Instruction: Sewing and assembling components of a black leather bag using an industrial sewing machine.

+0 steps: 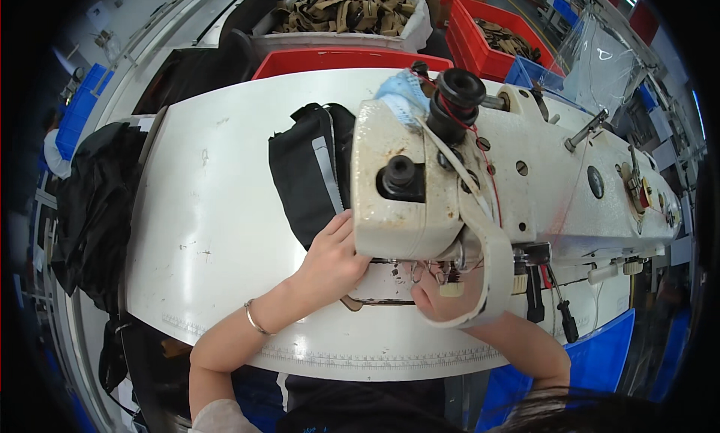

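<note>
A white sewing machine [427, 208] stands over the white table, its head hiding parts of both hands. A black fabric piece [300, 178] with a grey stripe and a zipper-like edge lies left of the head and partly behind it. My left hand [335, 257] bends over the lower end of this fabric, its fingers closed against it and some tips hidden by the head. Beside the needle area, my right hand [442, 294] is partly covered by the machine's pale curved guard [495, 275]; most of its fingers are hidden. Whatever it may hold does not show.
Dark cloth [97, 200] hangs at the table's left edge. Behind the table stand a red bin [337, 58], a white-lined container [420, 32] of brown straps and another red bin [465, 28]. A screwdriver [568, 320] lies right of my right hand. Blue bins [600, 358] stand below right.
</note>
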A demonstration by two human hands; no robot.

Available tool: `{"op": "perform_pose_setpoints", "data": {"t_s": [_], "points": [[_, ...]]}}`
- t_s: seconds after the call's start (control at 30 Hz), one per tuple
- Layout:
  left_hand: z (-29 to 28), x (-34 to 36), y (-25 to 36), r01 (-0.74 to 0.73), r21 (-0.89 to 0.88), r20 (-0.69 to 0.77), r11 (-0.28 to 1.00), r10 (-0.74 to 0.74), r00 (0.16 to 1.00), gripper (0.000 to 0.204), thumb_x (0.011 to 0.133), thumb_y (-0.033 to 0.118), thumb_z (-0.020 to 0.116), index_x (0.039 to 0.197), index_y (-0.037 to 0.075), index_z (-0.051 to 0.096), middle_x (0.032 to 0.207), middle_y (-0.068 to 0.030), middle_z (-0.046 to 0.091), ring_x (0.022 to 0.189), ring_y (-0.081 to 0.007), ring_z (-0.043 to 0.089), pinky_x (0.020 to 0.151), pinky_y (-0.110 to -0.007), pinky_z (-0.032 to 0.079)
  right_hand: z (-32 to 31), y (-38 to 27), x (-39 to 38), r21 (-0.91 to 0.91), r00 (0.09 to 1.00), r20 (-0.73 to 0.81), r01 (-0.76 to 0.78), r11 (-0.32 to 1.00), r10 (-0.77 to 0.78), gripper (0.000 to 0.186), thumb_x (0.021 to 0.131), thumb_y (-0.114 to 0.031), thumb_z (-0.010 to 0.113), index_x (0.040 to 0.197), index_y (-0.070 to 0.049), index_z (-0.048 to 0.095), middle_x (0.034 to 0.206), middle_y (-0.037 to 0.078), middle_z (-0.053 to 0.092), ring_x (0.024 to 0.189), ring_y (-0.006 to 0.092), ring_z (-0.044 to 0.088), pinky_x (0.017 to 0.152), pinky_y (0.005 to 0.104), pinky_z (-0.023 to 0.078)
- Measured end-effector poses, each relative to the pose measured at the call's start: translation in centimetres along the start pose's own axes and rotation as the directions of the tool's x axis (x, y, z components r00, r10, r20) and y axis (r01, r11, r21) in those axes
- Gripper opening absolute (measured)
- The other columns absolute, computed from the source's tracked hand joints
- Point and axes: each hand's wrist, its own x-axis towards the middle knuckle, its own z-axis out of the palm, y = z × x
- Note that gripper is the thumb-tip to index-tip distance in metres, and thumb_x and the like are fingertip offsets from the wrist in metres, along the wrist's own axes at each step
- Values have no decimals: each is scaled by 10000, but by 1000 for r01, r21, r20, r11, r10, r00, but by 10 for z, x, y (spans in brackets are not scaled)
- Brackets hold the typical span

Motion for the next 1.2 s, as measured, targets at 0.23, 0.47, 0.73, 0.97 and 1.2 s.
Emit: {"op": "perform_pose_setpoints", "data": {"t_s": [0.23,0.47,0.73,0.97,1.2], "points": [[-54,-2,33,16,-59,293,998,2,956,288,614,48,624,891,14,554,789,-77,488,776,-207,517,697,-289,392,-7,-16,-8,642,621,700,-764,72,353,217,943,-186,499,1045,-13,582,927,67,630,729,159,603,682,306,495],[-48,-42,97,-112,-589,276,800,329,903,408,677,45,590,1082,18,556,850,-79,503,721,-227,549,637,-336,457,-8,-58,34,574,673,726,-704,-418,-137,438,917,-366,567,1047,51,532,825,40,576,729,52,492,600,219,419],[-36,-73,100,-279,-518,167,809,415,894,367,731,54,554,1095,15,556,993,-111,574,890,-234,605,771,-334,506,-10,-89,39,634,666,737,-740,-222,-114,562,813,-375,704,1051,97,514,689,65,543,646,74,452,531,259,388],[-35,-66,126,-493,-399,127,774,579,805,380,679,87,563,1047,18,626,1036,-96,584,861,-198,604,770,-301,505,25,-122,35,881,882,465,-452,142,-80,323,728,-197,632,740,96,497,685,276,536,602,353,506,582,430,420],[-26,-84,132,-703,-178,-293,689,645,706,141,870,212,567,915,88,616,849,-49,584,744,-191,556,636,-343,445,-127,-74,-121,741,760,446,-610,281,472,503,964,-322,487,650,71,456,538,222,420,473,323,423,481,402,353]]}}
